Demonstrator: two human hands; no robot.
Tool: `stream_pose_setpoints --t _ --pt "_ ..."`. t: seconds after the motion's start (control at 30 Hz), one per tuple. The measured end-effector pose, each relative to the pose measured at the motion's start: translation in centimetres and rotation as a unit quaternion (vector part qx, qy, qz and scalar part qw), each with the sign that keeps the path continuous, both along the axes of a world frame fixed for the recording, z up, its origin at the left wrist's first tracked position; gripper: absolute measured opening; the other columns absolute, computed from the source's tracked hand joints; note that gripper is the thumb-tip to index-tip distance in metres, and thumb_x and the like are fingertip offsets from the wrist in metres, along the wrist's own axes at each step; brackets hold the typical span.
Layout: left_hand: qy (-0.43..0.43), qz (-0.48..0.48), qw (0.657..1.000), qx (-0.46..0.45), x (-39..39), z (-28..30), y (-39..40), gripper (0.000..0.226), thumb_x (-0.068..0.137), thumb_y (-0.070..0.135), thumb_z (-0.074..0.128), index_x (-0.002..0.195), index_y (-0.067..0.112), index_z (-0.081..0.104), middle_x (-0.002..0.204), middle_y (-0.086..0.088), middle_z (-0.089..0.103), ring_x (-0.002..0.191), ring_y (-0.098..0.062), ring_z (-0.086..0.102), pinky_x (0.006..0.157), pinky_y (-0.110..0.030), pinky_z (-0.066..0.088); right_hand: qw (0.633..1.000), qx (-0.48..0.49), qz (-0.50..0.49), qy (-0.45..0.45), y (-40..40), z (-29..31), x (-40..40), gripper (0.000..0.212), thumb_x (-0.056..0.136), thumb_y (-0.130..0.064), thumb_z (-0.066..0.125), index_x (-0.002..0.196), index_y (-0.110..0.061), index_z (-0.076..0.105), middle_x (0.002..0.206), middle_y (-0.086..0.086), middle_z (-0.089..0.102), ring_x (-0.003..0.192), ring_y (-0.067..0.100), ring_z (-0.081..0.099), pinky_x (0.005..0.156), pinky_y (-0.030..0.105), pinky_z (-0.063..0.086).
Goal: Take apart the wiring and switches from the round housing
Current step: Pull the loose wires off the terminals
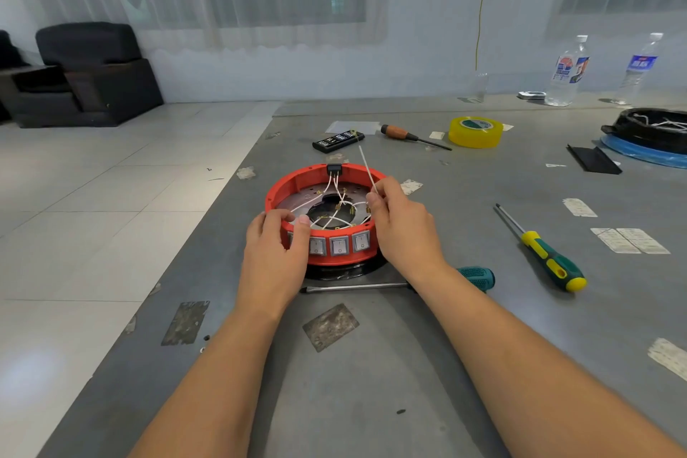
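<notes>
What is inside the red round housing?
Inside the red housing lie tangled white wires with brass terminals, over a dark plate with a central hole. The right hand hides the right inner wall; the switches' backs are unseen.

Grey table (483,327), worn and patchy with tape scraps. Holds red round housing (323,257) near centre, teal-handled screwdriver (477,277) just in front of it, green-yellow screwdriver (550,260) to the right. Farther back: wooden-handled screwdriver (399,132), yellow tape roll (475,132), black remote (337,140), two water bottles (567,74), black round housing (650,130) at right edge.
</notes>
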State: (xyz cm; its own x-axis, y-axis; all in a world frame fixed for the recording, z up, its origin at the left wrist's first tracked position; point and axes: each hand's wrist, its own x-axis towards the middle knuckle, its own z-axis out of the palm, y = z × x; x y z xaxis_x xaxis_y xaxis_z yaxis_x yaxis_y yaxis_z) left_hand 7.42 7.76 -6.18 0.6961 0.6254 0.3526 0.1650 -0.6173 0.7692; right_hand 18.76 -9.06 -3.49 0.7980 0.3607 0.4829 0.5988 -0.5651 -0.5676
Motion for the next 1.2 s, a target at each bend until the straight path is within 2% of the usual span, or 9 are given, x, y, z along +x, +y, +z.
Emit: stream_pose_setpoints --t 0.17,0.3,0.4,0.53,0.63,0.83,1.0,1.1,1.2 --pt "0.015 0.012 1.0 -0.016 -0.2 0.5 -0.2 0.037 0.102 0.06 0.047 0.13 0.039 0.058 0.154 -0.001 0.04 0.125 -0.011 0.048 0.096 -0.028 0.045 0.998 0.042 0.027 0.027 -0.1 0.1 0.2 0.011 0.105 -0.049 0.043 0.101 -0.041 0.049 0.084 -0.01 0.071 0.08 0.011 0.066 0.071 0.042 0.059" --pt "-0.018 0.055 0.998 0.038 -0.5 1.6 -0.4 0.036 0.102 0.059 0.05 0.129 0.038 0.06 0.146 0.003 0.043 0.118 -0.007 0.047 0.087 -0.029 0.048 0.993 0.115 0.01 -0.021 -0.4 0.5 0.5 0.013 0.1 -0.047 0.057 0.104 -0.04 0.067 0.094 -0.018 0.061 0.086 0.0 0.058 0.073 0.024 0.052" --pt "-0.066 0.065 0.991 0.094 0.0 3.1 -1.0 0.029 0.102 0.049 0.054 0.126 0.035 0.065 0.143 0.005 0.047 0.123 -0.01 0.047 0.092 -0.033 0.051 0.985 0.172 0.025 -0.017 -0.8 0.8 0.7 0.013 0.096 -0.039 0.066 0.105 -0.034 0.074 0.099 -0.018 0.057 0.092 0.0 0.058 0.076 0.016 0.048" --pt "-0.068 -0.04 0.983 0.168 1.9 5.0 -1.8 0.029 0.104 0.036 0.057 0.131 0.031 0.07 0.13 0.007 0.069 0.123 -0.016 0.053 0.105 -0.042 0.047 0.98 0.191 0.04 -0.03 -1.4 1.2 0.8 0.011 0.093 -0.027 0.071 0.102 -0.029 0.077 0.098 -0.018 0.062 0.092 0.0 0.063 0.08 0.015 0.052" --pt "-0.047 -0.13 0.977 0.16 3.4 5.8 -2.6 0.033 0.105 0.033 0.059 0.135 0.027 0.07 0.134 0.006 0.071 0.129 -0.014 0.059 0.112 -0.044 0.046 0.979 0.193 0.061 -0.034 -1.7 1.3 0.8 0.012 0.091 -0.023 0.074 0.101 -0.028 0.078 0.099 -0.019 0.064 0.097 0.001 0.064 0.084 0.017 0.054" --pt "0.001 -0.144 0.981 0.131 4.2 5.4 -3.3 0.024 0.102 0.045 0.06 0.118 0.04 0.077 0.106 0.018 0.077 0.101 -0.006 0.069 0.089 -0.042 0.058 0.965 0.243 0.096 -0.03 -1.8 1.2 0.5 0.012 0.087 -0.016 0.078 0.098 -0.021 0.08 0.102 -0.014 0.069 0.1 0.001 0.066 0.083 0.018 0.057" --pt "-0.039 -0.147 0.981 0.12 3.9 5.0 -3.3 0.025 0.1 0.037 0.067 0.123 0.038 0.075 0.109 0.015 0.076 0.102 -0.007 0.067 0.089 -0.042 0.057 0.956 0.265 0.13 0.0 -1.5 1.0 0.4 0.014 0.087 -0.012 0.078 0.099 -0.019 0.08 0.103 -0.01 0.072 0.102 0.001 0.067 0.084 0.015 0.054" --pt "-0.043 -0.144 0.981 0.123 3.9 4.9 -3.5 0.025 0.099 0.042 0.066 0.122 0.042 0.075 0.109 0.017 0.076 0.104 -0.009 0.066 0.089 -0.043 0.057 0.933 0.315 0.145 0.093 -1.4 1.0 0.3 0.014 0.089 -0.015 0.077 0.098 -0.025 0.079 0.099 -0.011 0.076 0.099 0.004 0.071 0.085 0.022 0.057" --pt "-0.055 -0.148 0.982 0.103 3.8 5.2 -3.8 0.029 0.094 0.055 0.058 0.111 0.042 0.078 0.102 0.023 0.073 0.101 -0.002 0.065 0.088 -0.042 0.057 0.901 0.368 0.163 0.161 -1.3 1.1 0.3 0.011 0.091 -0.012 0.074 0.096 -0.021 0.077 0.095 -0.004 0.078 0.094 0.012 0.075 0.082 0.027 0.06"
